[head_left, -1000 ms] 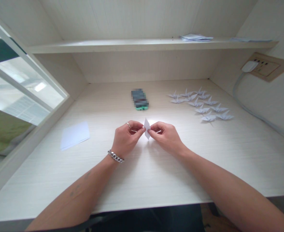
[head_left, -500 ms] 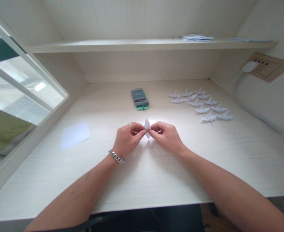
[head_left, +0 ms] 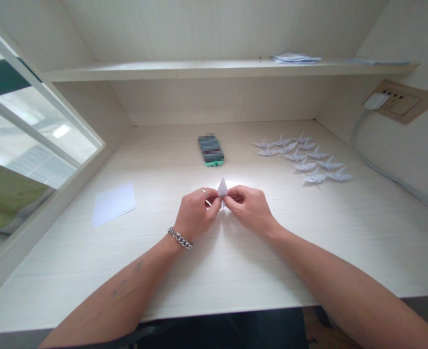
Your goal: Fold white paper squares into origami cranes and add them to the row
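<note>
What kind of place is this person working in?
Probably a study desk nook: a pale wood-grain desk under a matching wall shelf, a beige wall socket panel, and small white folded paper cranes.

Both hands, left hand (head_left: 196, 213) and right hand (head_left: 248, 208), pinch folded paper (head_left: 222, 187) above desk (head_left: 236, 261).

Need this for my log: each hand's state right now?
Left hand: closed, pinching the folded paper.
Right hand: closed, pinching the same folded paper.
</note>
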`<state>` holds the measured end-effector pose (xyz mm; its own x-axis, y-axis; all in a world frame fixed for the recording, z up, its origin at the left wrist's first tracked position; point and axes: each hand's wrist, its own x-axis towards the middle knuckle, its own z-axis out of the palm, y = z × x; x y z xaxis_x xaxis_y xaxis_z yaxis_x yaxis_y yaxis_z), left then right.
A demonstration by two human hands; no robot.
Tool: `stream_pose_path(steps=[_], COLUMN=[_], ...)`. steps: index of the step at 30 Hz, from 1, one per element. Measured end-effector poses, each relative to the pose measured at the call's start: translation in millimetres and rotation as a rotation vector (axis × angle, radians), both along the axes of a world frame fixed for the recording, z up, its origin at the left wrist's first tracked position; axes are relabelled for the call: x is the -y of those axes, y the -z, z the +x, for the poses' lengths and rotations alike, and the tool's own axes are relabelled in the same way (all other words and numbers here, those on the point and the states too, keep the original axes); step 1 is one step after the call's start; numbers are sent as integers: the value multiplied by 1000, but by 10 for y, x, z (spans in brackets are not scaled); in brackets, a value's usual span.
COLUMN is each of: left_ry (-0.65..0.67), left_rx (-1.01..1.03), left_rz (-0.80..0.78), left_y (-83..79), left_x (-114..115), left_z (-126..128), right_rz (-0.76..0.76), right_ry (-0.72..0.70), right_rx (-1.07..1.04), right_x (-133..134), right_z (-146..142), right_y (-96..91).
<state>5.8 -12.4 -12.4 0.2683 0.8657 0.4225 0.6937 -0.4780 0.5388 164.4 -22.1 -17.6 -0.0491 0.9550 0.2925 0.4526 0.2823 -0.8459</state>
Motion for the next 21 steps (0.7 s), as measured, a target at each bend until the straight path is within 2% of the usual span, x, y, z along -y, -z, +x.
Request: stream_pose_path(steps=[7,12,16,21], left_ry=[-18,59,136,226], left_rx=[-1,-6,31,90], left_rz=[168,276,257,165], left_y=[28,80,89,62], left_x=[31,41,64,89], left_z=[56,62,70,73], right_rz=[21,23,-92,-185], right_ry=[-12,-58,-86,-73], right_rx=[-169,-342,-602,-709], right_x=[29,-2,-82,-147], right_z=[-30,-46,-9,39], right_y=[34,51,72,81])
